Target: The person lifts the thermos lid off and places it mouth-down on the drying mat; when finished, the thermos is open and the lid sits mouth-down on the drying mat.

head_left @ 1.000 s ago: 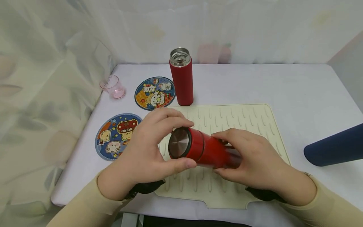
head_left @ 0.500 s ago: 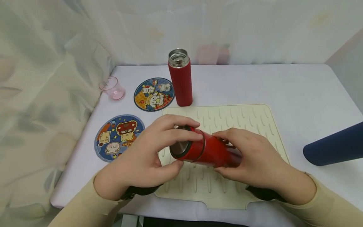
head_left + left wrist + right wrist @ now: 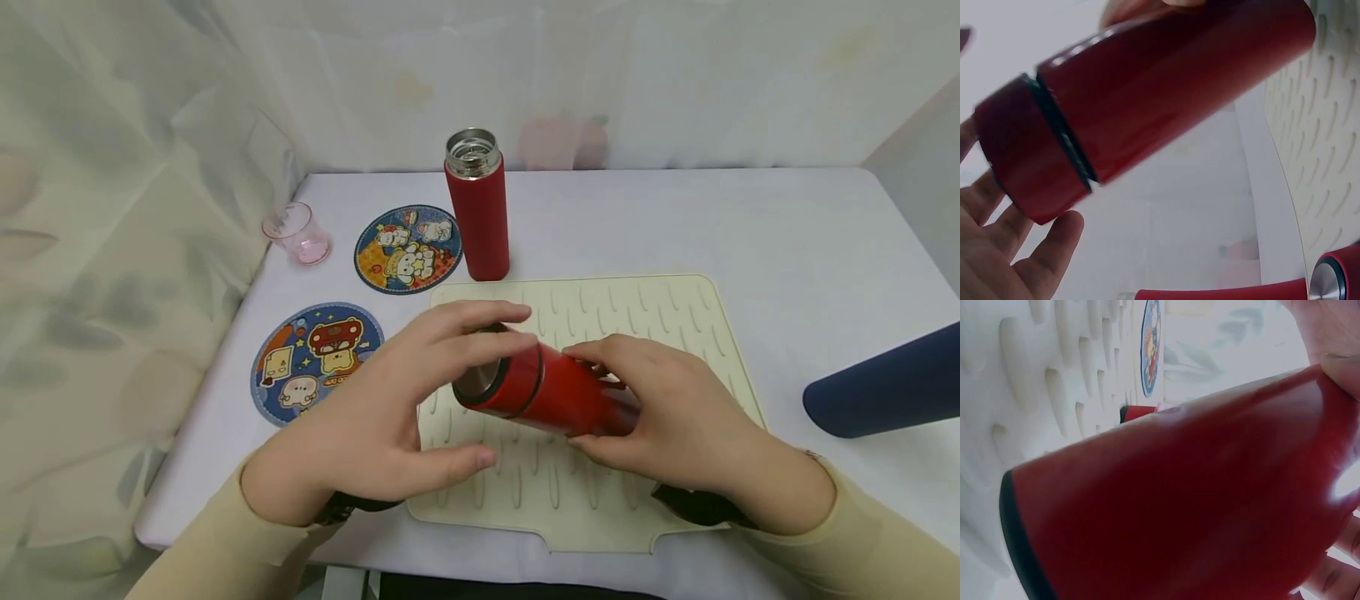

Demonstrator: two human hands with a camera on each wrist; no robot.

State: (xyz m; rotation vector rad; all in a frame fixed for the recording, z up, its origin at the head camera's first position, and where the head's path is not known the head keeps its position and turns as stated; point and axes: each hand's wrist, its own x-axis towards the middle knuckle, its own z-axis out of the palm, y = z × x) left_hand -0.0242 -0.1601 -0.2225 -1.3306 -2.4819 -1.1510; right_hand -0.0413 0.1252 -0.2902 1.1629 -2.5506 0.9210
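Right hand (image 3: 667,408) curls fingers round the red vacuum flask (image 3: 573,390); left hand (image 3: 375,417) spreads fingers about its lid (image 3: 519,387) at 9 o'clock. Likely slick; hold mid-body.

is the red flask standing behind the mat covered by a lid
No, the standing red flask shows its bare steel neck and open mouth, with no lid over it.
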